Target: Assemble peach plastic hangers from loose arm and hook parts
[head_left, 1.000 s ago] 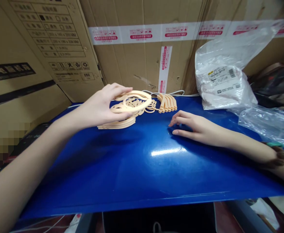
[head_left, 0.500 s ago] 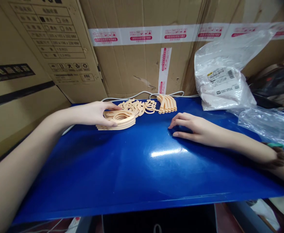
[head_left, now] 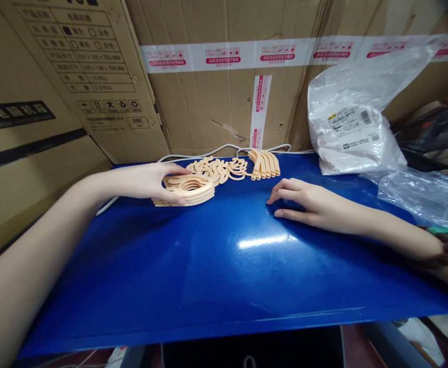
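My left hand (head_left: 152, 181) grips a stack of beige, curved plastic pieces (head_left: 198, 194) at its left end, thumb along the near side and fingers over the far side. The stack lies on the blue table. Just behind it is a loose heap of small beige hook-like pieces (head_left: 212, 168). To the right of that heap, several long curved beige arms (head_left: 265, 164) lie side by side. My right hand (head_left: 308, 202) rests on the tabletop, holding nothing; its fingers are loosely bent, with the thumb apart from them.
Cardboard boxes (head_left: 204, 107) stand along the back and left of the blue table (head_left: 193, 276). A white cable (head_left: 216, 149) runs along the rear edge. At the back right sit a filled plastic bag (head_left: 356, 135) with a label and a crumpled clear plastic sheet (head_left: 426, 199).
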A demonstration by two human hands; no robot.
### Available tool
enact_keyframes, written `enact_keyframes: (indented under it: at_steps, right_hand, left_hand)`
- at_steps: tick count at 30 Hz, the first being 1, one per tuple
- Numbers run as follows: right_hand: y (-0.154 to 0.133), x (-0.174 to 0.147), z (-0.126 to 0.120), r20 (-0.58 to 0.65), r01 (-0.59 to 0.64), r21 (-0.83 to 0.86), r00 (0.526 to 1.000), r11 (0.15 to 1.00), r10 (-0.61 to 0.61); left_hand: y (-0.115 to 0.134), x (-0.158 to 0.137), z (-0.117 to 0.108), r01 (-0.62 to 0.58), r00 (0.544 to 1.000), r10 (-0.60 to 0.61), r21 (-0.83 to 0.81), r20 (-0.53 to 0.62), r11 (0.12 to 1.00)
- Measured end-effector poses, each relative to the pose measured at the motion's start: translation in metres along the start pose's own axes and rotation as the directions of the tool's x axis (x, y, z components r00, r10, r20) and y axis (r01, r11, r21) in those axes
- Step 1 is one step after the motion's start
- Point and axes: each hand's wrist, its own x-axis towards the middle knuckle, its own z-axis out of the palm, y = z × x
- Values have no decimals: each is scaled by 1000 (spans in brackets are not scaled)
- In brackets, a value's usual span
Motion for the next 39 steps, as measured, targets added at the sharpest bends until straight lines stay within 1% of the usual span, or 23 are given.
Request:
enact_keyframes:
  at_steps: [5,11,19,21,25,30,35,39]
  right_hand:
    - [-1,0,0,-11,-3,5,1000,1000,3]
    - [-1,0,-1,10,-4,-5,1000,1000,4]
    - [1,-1,0,-10,5,8,1000,1000,-5]
    - [1,0,0,-8,7,4,1000,1000,-7]
    - [0,0,0,13,0,-21,1000,1000,1]
    - [-1,0,-1,28,-9,-17,1000,1000,9]
    - [-1,0,-1,26,-8,-17,1000,1000,8]
    - [-1,0,-1,25,-3,-19,1000,1000,3]
  left_hand:
    - [3,1,0,37,999,-38,24,11,999]
    - [4,0,0,2,1000,-2,23,-9,1000]
    - [4,0,-1,63,997,-63,6,46,998]
    - [1,0,-1,60,997,-61,13,47,998]
    - [-11,-4,-3,6,999,-9,69,52,998]
    - [-23,-12,-11,77,989,-80,28,122,997]
    - [-21,-13,-13,114,979,-109,-19,170,993]
    - [-20,-12,-13,120,972,-114,-16,207,993]
